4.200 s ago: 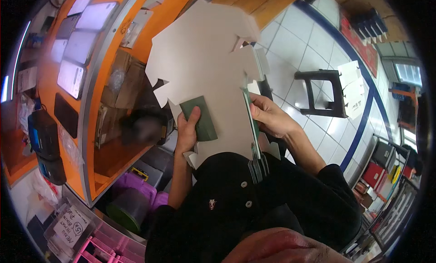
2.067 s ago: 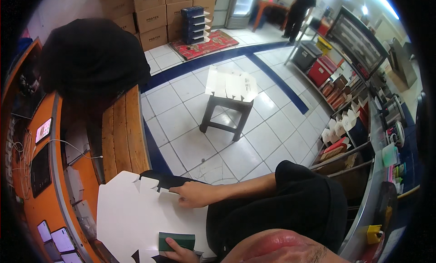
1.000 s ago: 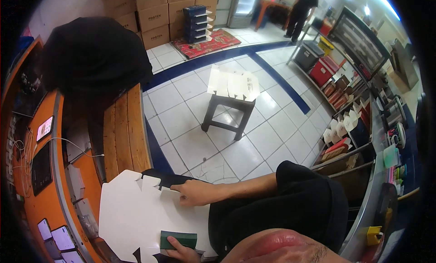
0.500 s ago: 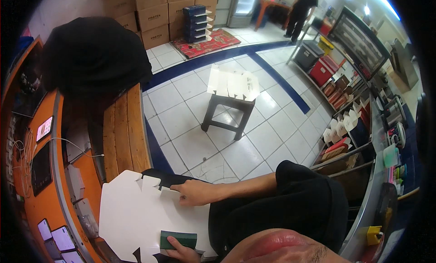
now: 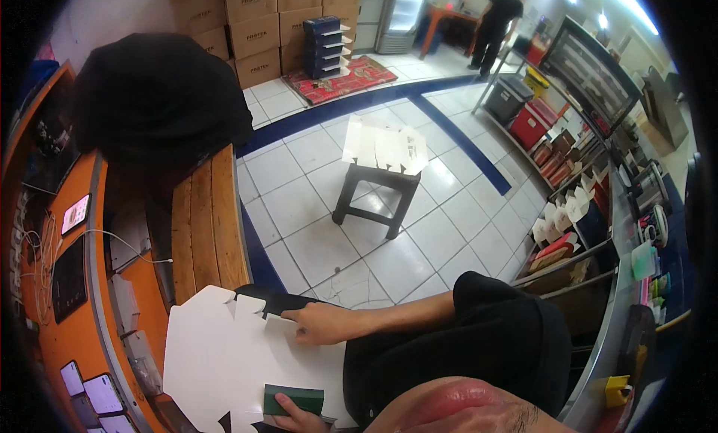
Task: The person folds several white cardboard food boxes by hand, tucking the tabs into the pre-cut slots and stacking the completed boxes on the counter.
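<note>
A flat white cardboard box blank (image 5: 217, 351) with cut flaps lies across my lap, on top of further sheets that show at its lower right. My right hand (image 5: 323, 323) reaches over from the right and closes on a flap at the blank's far edge, index finger stretched along it. On the near side, my left hand (image 5: 298, 416) grips a small green rectangular piece (image 5: 294, 400), thumb on top. The piece rests against the white card; its kind is unclear. Most of the left hand's fingers are hidden beneath it.
More white blanks (image 5: 381, 145) lie on a dark stool (image 5: 374, 197) ahead. To the left are a wooden bench (image 5: 206, 216), a person in black (image 5: 161, 96) and an orange counter (image 5: 75, 298) with phones. A metal rack (image 5: 591, 261) stands right; cartons (image 5: 254, 29) are stacked behind.
The view has shifted slightly, so the room sits a little lower in the picture. Both hands keep nearly the same places on the cardboard and the green piece.
</note>
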`<state>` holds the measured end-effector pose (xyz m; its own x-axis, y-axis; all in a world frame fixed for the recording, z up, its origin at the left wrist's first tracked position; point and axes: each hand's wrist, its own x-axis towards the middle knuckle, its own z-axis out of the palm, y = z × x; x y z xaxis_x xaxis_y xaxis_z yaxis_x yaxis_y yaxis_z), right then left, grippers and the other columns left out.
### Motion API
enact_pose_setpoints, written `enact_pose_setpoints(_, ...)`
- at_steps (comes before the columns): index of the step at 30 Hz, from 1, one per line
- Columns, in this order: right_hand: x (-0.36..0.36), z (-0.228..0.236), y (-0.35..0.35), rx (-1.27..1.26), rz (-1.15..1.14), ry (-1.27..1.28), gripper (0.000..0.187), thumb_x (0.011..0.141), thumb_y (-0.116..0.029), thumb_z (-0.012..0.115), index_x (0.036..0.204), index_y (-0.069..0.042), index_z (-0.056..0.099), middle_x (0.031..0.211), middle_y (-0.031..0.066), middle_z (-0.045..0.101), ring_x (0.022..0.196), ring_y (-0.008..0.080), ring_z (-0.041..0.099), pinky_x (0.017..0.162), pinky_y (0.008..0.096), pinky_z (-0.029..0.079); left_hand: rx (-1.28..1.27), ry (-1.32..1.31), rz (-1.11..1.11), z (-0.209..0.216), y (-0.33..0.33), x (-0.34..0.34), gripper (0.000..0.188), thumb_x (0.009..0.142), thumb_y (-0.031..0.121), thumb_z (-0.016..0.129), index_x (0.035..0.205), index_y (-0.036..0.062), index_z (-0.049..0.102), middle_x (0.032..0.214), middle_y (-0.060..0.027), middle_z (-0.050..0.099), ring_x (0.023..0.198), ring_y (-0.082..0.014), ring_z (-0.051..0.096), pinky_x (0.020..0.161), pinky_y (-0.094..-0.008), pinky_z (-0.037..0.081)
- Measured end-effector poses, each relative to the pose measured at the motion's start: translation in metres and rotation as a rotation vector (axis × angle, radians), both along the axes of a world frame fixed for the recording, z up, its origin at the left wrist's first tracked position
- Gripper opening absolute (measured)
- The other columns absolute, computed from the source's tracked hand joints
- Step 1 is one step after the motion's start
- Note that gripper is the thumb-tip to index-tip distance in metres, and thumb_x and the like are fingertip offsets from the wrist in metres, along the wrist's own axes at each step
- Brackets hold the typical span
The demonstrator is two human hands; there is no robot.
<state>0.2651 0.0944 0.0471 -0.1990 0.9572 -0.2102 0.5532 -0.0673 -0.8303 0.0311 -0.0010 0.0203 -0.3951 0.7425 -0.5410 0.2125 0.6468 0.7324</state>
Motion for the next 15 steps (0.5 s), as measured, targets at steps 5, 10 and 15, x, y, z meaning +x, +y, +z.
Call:
enact_pose_setpoints(5,0.003,-0.007,0.002,-0.024,0.018,-0.043,0.054,0.089,-0.016,0.063,0.136,0.01,0.055,0.076,0.0288,0.07,0.072,0.0407,0.073,0.072,0.0465,0.058,-0.04,0.058,-0.066,0.014,0.002,0.006,0.073,0.101,0.057,0.063,0.113,-0.0148,0.066,0.098,-0.0236,0.071,0.085,-0.0357,0.065,0.076,-0.0468,0.054)
enact_pose_setpoints(10,0.0,-0.005,0.002,-0.026,0.024,-0.027,0.053,0.089,-0.016,0.064,0.135,0.01,0.055,0.076,0.0284,0.07,0.07,0.0407,0.072,0.071,0.0472,0.058,0.055,0.049,-0.076,0.016,0.003,0.003,0.072,0.1,0.055,0.064,0.111,-0.0154,0.066,0.097,-0.0237,0.071,0.083,-0.0357,0.066,0.075,-0.0469,0.054)
enact_pose_setpoints(15,0.0,-0.003,0.002,-0.044,0.013,-0.023,0.052,0.089,-0.016,0.063,0.134,0.009,0.056,0.077,0.0282,0.07,0.07,0.041,0.072,0.071,0.0475,0.058,0.14,0.192,-0.2,0.036,0.011,0.007,0.071,0.1,0.055,0.064,0.111,-0.0154,0.066,0.098,-0.0234,0.072,0.083,-0.0364,0.066,0.075,-0.0473,0.054)
